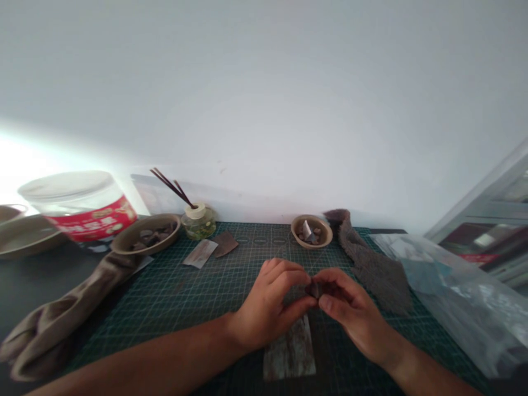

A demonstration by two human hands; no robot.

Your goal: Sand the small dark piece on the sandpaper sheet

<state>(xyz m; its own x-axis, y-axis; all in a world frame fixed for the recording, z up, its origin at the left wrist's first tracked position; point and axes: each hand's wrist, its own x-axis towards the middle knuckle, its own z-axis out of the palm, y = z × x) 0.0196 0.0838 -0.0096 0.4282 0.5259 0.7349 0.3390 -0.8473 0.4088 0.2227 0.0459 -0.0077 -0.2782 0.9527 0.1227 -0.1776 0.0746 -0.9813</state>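
Note:
Near the middle of the green cutting mat [185, 297], my left hand [274, 300] and my right hand [350, 311] meet fingertip to fingertip. Between them they pinch a small dark brown piece [315, 289], mostly covered by the fingers. Under my left hand lies a worn, greyish rectangular sheet [290, 355]. Beyond the hands stands a small tan bowl [294, 225] with brown pieces and a pale folded scrap [306, 230] in it.
At the back left are two flat pieces [201, 253], a reed diffuser [198, 221], an oval bowl [119, 240] of brown pieces, a red-labelled jar [86, 206] and a brown cloth [70, 313]. On the right lie a grey fuzzy cloth [379, 275] and clear plastic [462, 302].

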